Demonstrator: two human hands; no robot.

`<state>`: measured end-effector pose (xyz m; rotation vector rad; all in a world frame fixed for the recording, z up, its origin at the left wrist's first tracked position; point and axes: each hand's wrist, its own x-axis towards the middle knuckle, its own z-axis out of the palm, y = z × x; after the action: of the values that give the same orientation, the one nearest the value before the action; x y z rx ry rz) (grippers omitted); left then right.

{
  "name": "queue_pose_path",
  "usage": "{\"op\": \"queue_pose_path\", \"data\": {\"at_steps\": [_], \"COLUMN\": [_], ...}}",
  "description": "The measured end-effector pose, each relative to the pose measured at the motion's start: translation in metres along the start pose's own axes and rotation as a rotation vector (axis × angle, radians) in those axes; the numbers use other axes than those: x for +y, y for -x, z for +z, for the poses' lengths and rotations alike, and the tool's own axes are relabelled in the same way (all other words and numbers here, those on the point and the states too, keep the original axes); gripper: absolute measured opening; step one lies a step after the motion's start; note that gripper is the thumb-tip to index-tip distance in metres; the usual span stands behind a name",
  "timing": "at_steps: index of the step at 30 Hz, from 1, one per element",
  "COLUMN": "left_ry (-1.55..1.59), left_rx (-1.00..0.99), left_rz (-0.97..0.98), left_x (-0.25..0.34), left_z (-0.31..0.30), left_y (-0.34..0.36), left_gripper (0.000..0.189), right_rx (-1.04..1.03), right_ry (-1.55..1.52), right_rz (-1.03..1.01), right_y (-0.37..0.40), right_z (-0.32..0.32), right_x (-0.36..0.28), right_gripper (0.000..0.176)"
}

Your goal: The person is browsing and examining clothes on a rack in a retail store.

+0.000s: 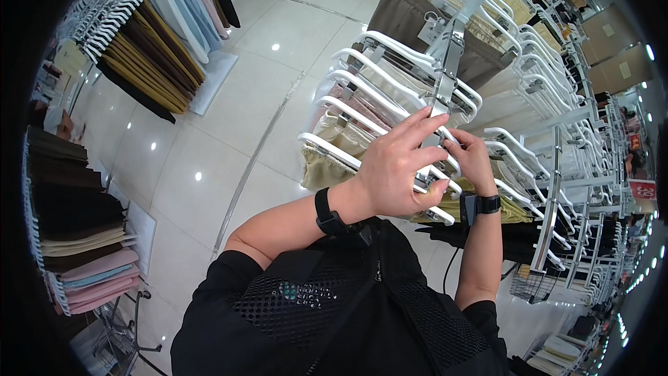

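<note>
My left hand (403, 167) is over the hangers at the front end of the chrome display rail (446, 73). Its fingers are spread, with the fingertips at the rail's tip and near a hanger's middle. Close beside it, my right hand (473, 158) has thumb and fingers closed at the middle of a white hanger (451, 151); the exact grip is partly hidden. Several white clip hangers (358, 81) hang along this rail. They carry light green pants (323, 170), pinkish garments (350, 106) and grey-brown pants (400, 14) further back.
Racks of brown and mustard garments (149, 63) and of folded-over dark and pink garments (69, 195) stand to the left. More white hangers on metal bars (557, 188) fill the right, above a wire basket (534, 284). A tiled floor (202, 167) runs between the racks.
</note>
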<state>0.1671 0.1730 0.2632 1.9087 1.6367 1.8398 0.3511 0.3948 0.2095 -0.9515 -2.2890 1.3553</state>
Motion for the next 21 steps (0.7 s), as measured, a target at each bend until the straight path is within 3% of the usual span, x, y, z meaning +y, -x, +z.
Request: {"op": "queue_pose_path", "data": {"at_steps": [17,21], "left_ry": [-0.004,-0.039], "left_rx": [-0.009,0.01], "left_rz": [0.004,0.027], "left_x": [-0.001,0.0], "left_z": [0.0,-0.001], "left_y": [-0.001,-0.002], "left_gripper": [0.034,0.027], "right_rx": [0.008,0.036], "right_ry": [0.144,0.151], "right_rz": [0.037,0.014], "right_y": [0.008,0.004], "right_z": [-0.01,-0.013], "right_x": [-0.007,-0.007], "right_gripper": [0.029,0.029]}}
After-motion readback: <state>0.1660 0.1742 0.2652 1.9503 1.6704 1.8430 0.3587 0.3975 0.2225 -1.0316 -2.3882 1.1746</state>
